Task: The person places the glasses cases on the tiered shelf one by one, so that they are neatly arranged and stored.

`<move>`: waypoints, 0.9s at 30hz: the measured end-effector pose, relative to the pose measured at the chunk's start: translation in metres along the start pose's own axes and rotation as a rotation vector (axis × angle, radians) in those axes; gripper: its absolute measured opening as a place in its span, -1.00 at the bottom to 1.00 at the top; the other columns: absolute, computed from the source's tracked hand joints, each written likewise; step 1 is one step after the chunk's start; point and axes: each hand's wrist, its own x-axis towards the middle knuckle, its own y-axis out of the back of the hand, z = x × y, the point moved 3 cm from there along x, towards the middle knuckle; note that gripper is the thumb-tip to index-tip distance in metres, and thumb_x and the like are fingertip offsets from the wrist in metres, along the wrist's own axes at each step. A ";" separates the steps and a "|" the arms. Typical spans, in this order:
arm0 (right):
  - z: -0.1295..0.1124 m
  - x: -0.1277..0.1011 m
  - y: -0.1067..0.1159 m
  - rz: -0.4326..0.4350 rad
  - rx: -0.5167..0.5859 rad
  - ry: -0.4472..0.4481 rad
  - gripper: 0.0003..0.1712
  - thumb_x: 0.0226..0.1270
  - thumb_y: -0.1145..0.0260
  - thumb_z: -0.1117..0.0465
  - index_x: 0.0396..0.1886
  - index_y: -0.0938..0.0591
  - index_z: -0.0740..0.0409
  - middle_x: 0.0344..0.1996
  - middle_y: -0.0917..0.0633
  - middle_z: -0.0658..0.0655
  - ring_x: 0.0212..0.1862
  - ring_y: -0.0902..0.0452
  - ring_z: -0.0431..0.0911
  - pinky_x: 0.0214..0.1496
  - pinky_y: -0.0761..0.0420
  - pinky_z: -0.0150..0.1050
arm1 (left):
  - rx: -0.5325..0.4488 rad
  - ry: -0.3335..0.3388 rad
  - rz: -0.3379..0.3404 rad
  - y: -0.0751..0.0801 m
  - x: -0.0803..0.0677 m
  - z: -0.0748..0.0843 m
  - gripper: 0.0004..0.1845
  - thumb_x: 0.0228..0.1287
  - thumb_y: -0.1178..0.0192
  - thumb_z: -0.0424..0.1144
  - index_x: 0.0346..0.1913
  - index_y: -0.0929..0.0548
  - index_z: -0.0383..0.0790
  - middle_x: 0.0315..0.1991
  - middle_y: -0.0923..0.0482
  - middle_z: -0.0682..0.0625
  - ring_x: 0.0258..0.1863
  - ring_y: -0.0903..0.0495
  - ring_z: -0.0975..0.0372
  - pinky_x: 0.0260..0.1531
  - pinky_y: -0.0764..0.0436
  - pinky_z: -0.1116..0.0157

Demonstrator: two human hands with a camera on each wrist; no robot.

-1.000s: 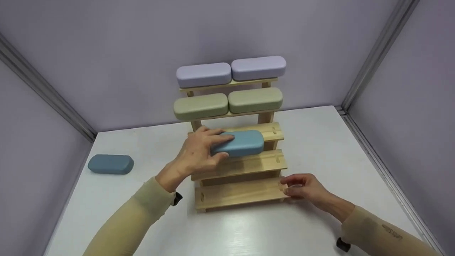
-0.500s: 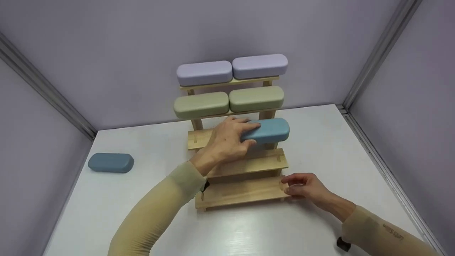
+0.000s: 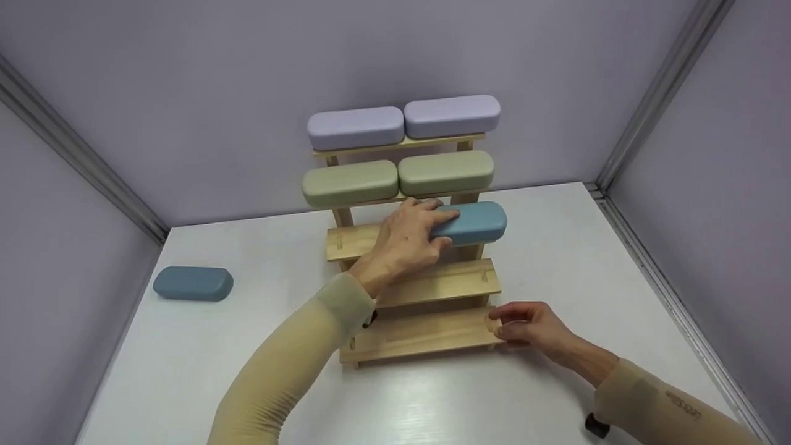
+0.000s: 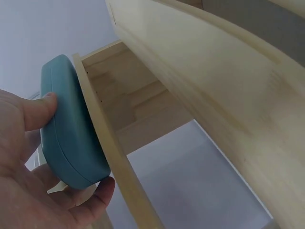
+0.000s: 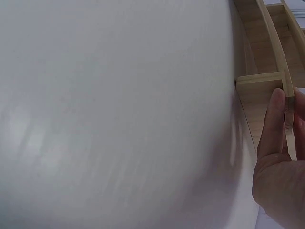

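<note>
A light-blue glasses case lies at the right end of the third step of the wooden tiered rack. My left hand grips its left end, thumb in front and fingers over the top and back. In the left wrist view the case sits against the shelf edge, thumb on one side and fingertips around its near end. My right hand pinches the right end of the lowest step; the right wrist view shows thumb and fingers on either side of that board.
Two lavender cases stand on the top step and two green cases on the one below. A darker blue case lies on the white table at the left. Grey walls enclose the table.
My left hand has carried the light-blue case right and back, from above the rack's middle to the right end of the third step. My right hand stays at the lowest step.
</note>
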 end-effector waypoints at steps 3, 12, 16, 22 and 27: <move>0.000 0.000 0.000 0.000 0.001 -0.005 -0.50 0.42 -0.55 0.34 0.30 -0.73 0.42 -0.05 -0.83 -0.17 -0.13 -0.76 -0.30 -0.05 -0.89 -0.29 | -0.010 0.005 0.006 -0.002 0.001 -0.001 -0.43 0.51 -0.44 -0.08 0.54 -0.69 0.15 0.56 -0.64 -0.04 0.32 -0.65 -0.06 0.42 -0.68 -0.07; -0.002 -0.001 -0.001 -0.009 0.003 0.000 -0.45 0.43 -0.54 0.34 0.35 -0.68 0.46 -0.02 -0.81 -0.13 -0.13 -0.77 -0.29 -0.01 -0.90 -0.27 | -0.016 0.011 0.036 -0.006 0.001 0.000 -0.45 0.50 -0.45 -0.13 0.51 -0.71 0.11 0.58 -0.62 -0.10 0.46 -0.62 -0.11 0.52 -0.63 -0.08; -0.001 -0.001 -0.001 -0.006 0.007 0.003 -0.47 0.43 -0.55 0.34 0.34 -0.70 0.44 0.02 -0.85 -0.18 -0.12 -0.76 -0.30 -0.02 -0.90 -0.28 | -0.005 0.011 0.039 -0.007 0.000 0.001 -0.44 0.52 -0.45 -0.13 0.53 -0.70 0.13 0.61 -0.59 -0.08 0.51 -0.59 -0.09 0.54 -0.62 -0.07; -0.001 -0.001 -0.001 -0.008 0.005 0.004 -0.46 0.44 -0.56 0.33 0.34 -0.70 0.44 0.00 -0.85 -0.18 -0.12 -0.77 -0.30 -0.03 -0.89 -0.29 | -0.021 -0.008 0.059 -0.009 -0.001 -0.001 -0.44 0.51 -0.46 -0.14 0.52 -0.70 0.04 0.60 -0.58 -0.15 0.53 -0.58 -0.14 0.55 -0.62 -0.10; -0.001 -0.001 -0.001 -0.006 -0.007 -0.005 -0.45 0.44 -0.56 0.31 0.35 -0.70 0.43 -0.04 -0.82 -0.14 -0.13 -0.76 -0.29 -0.05 -0.89 -0.30 | -0.043 -0.026 0.075 -0.007 -0.005 -0.007 -0.44 0.52 -0.46 -0.13 0.52 -0.70 -0.06 0.59 -0.58 -0.21 0.56 -0.56 -0.16 0.59 -0.59 -0.11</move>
